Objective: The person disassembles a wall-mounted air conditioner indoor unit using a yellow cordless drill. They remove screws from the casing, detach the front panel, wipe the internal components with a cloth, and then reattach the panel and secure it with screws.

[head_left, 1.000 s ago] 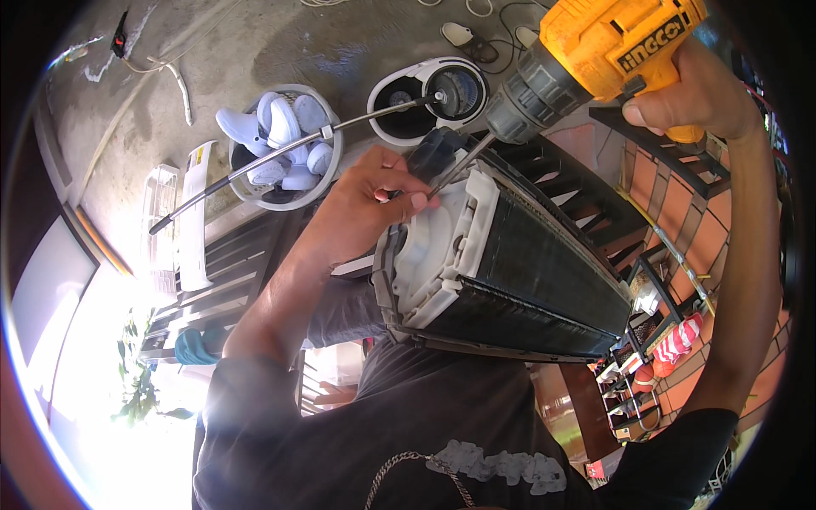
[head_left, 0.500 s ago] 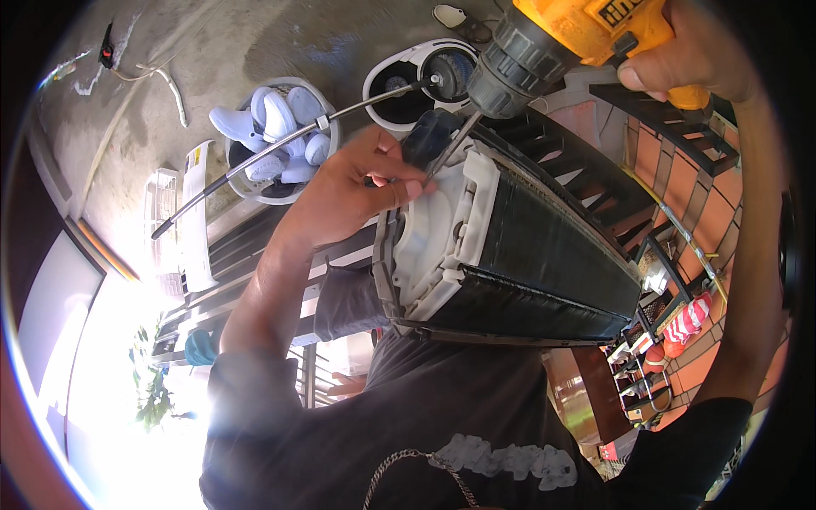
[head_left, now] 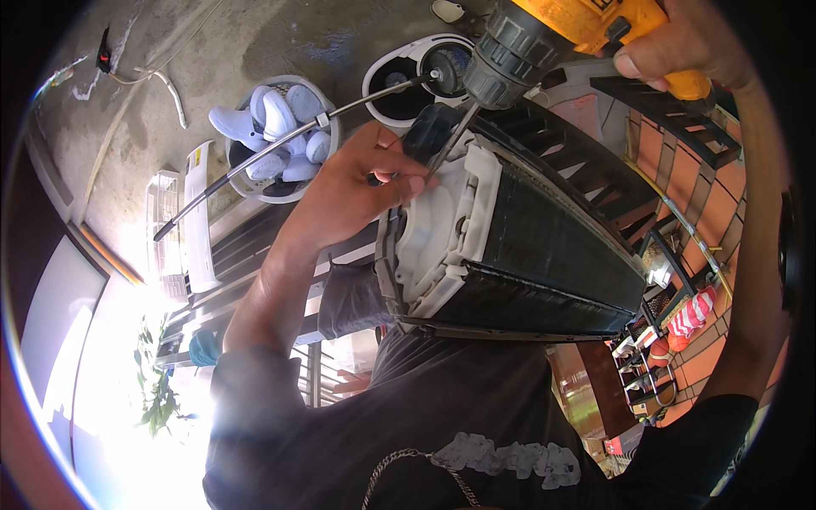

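My right hand [head_left: 680, 47] is wrapped round the handle of a yellow and black cordless drill [head_left: 523, 51]. A long thin driver bit [head_left: 463, 126] slants down from its chuck to the white plastic end [head_left: 429, 225] of an air conditioner indoor unit. My left hand [head_left: 365, 183] is closed in a pinch, thumb and fingertips at the lower end of the bit; a screw there, if any, is hidden. Beside those fingers stands a dark plastic piece [head_left: 429, 132]. The unit's dark finned coil [head_left: 552, 246] stretches away to the right, in front of my body.
Under the unit is a dark slatted bench [head_left: 255, 246]. Beyond it a basket of pale blue shoes [head_left: 285, 140], a white mop bucket [head_left: 391, 85] and a mop pole [head_left: 246, 166] across them. A white panel [head_left: 200, 217] leans at left; a shoe rack [head_left: 650, 374] stands at right.
The drill and my right hand have shifted slightly left and up in the picture. My left hand keeps its pinch at the bit's lower end, and the unit has barely moved.
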Tool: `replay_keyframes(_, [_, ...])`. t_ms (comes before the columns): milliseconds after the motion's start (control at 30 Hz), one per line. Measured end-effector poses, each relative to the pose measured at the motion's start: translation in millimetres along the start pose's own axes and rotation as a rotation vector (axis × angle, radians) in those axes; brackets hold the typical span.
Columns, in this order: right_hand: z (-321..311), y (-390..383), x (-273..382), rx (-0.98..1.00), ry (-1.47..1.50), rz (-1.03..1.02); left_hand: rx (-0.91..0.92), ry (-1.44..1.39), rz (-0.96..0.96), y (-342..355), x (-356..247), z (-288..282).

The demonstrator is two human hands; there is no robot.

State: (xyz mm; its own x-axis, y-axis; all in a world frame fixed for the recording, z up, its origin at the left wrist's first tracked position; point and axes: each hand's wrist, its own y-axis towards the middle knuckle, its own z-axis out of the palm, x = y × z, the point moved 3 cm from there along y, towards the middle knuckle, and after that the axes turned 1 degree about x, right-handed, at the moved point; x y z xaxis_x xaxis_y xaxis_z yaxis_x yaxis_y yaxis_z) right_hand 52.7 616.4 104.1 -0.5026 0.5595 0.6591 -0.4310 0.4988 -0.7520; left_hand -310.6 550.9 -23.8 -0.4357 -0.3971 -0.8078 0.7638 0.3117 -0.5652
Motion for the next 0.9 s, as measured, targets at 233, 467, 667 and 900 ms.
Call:
replay_keyframes(233, [-5,-9,-19,0.047,0.116,0.082,-0.226,-0.046,0.242,-15,13,9])
replay_keyframes(467, [7,-14,-17,-0.007,-0.038,-0.106,-0.241,-0.444,0.039,-37,19,48])
replay_keyframes(667, [5,-17,-36,0.058,0.26,-0.05,-0.208,-0.334,0.061,-29,24,46])
replay_keyframes(900, [4,-21,-43,0.039,0.251,-0.085,-0.197,-0.311,0.032,-28,21,46])
